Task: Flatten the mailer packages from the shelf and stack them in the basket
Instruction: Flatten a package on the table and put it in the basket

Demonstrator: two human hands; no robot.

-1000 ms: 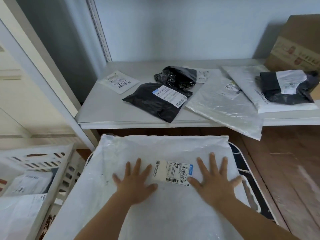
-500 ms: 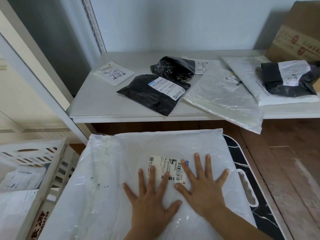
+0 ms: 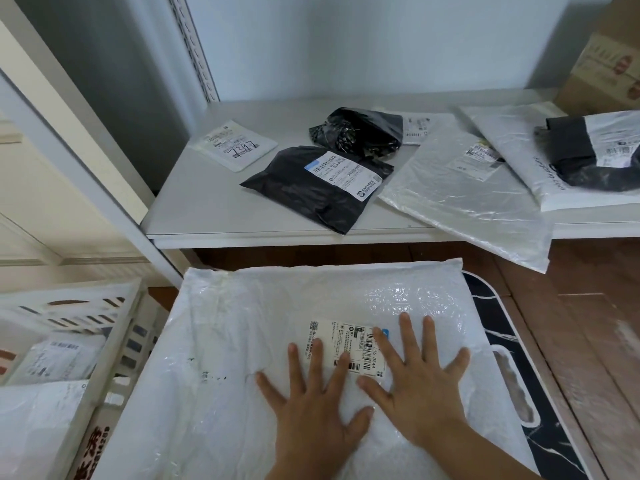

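Both hands flat on a white mailer (image 3: 242, 341) below the shelf (image 3: 207, 206).

The white shelf against a pale wall carries black and clear mailers; a white basket (image 3: 69, 306) stands at left — wood floor at right. Since half a second ago the hands have barely shifted. Left hand (image 3: 311, 420) and right hand (image 3: 419, 393) press the mailer — fingers straight, spread, partly over its label (image 3: 339, 341).

Ahead of your fingers (image 3: 401, 327) the white shelf (image 3: 207, 209) carries, L to R: small white mailer w/ handwritten digits (image 3: 239, 147), flat black mailer (image 3: 311, 188), crumpled black bag (image 3: 356, 131) behind it, clear poly mailer (image 3: 464, 202) overhanging the front edge, white mailer (image 3: 512, 140) w/ a dark parcel (image 3: 588, 150) on top, cardboard box (image 3: 602, 71) far R.
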